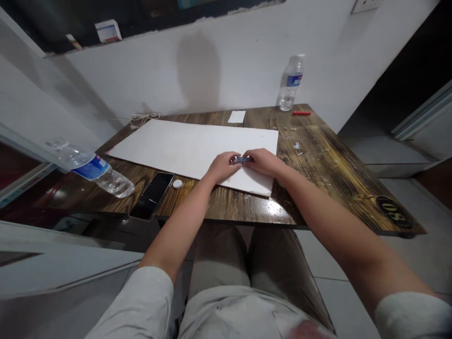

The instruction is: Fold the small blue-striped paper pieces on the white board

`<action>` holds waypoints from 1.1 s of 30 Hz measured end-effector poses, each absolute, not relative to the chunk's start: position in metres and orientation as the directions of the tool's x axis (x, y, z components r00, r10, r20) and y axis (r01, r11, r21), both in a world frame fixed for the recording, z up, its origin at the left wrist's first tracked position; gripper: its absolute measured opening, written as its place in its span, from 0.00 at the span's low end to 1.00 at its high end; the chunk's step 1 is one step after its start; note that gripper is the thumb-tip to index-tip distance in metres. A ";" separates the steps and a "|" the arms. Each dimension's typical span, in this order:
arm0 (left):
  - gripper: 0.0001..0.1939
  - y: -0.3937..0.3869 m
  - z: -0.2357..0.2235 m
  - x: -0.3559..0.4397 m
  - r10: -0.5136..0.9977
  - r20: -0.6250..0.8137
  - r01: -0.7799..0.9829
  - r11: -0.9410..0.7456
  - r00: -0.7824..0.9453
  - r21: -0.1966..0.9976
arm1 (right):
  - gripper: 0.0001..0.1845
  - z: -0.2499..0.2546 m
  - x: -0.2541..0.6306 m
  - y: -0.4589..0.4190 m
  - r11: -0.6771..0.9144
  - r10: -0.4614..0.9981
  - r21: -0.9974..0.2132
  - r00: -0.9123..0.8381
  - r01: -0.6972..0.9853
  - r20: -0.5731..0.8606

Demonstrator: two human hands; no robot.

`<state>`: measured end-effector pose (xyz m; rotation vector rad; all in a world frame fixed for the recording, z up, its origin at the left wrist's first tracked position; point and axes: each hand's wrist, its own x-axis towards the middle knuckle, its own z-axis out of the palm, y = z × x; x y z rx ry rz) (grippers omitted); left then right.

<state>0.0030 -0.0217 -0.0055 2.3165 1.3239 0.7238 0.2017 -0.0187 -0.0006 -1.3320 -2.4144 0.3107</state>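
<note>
Both my hands are over the right part of a white board lying on the wooden table. Between them is a small, narrow blue-grey piece with light stripes; its kind is too small to make out. My left hand pinches its left end with thumb and finger. At the right end, my right hand grips it with curled fingers. The fingertips partly cover both ends of the piece.
A capped water bottle lies at the left near a black phone and a white cap. Farther back are a cable, white paper, an upright bottle and a red stick. Small scraps lie right.
</note>
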 end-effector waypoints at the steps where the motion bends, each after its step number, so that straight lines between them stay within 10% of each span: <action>1: 0.19 -0.021 -0.006 0.003 0.877 0.251 0.681 -0.477 0.410 0.556 | 0.14 -0.001 0.202 -0.018 0.531 0.847 -0.365 -0.487 0.764 0.212; 33: 0.12 -0.024 -0.006 0.003 0.888 0.250 0.700 -0.459 0.386 0.547 | 0.13 -0.004 0.204 -0.015 0.513 0.856 -0.460 -0.471 0.725 0.212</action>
